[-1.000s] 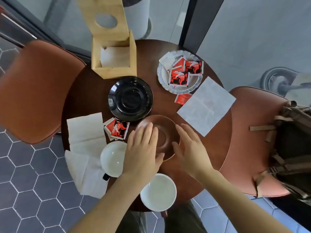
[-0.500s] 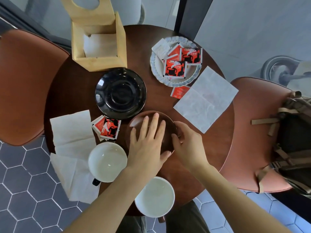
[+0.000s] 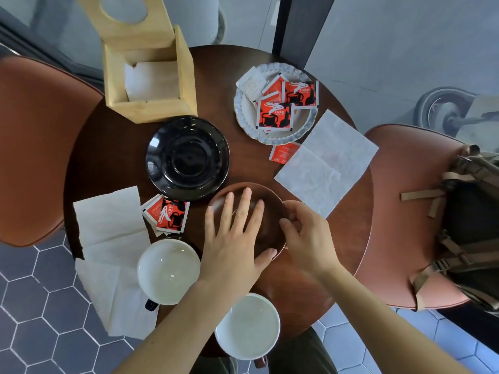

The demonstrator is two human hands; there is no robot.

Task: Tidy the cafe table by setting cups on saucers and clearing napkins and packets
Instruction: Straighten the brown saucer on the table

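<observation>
A brown saucer [image 3: 270,211] lies in the middle of the round wooden table [image 3: 113,147]. My left hand [image 3: 232,238] rests flat on it with fingers spread. My right hand [image 3: 305,236] pinches its right rim. A black saucer [image 3: 187,157] sits just behind. Two white cups stand near me, one [image 3: 168,271] at left and one [image 3: 247,326] at the front edge. Red packets [image 3: 167,215] lie left of the brown saucer, and one [image 3: 283,153] lies by a napkin [image 3: 326,163]. More napkins [image 3: 110,238] hang over the left edge.
A white scalloped dish [image 3: 302,128] at the back right holds several red packets. A wooden napkin box [image 3: 151,79] stands at the back left. Brown chairs flank the table, at left [image 3: 35,147] and right [image 3: 399,211], the right one carrying a backpack [image 3: 469,228].
My left hand slid forward onto the brown saucer and lies flat on it. My right hand closed its fingers on the saucer's right rim.
</observation>
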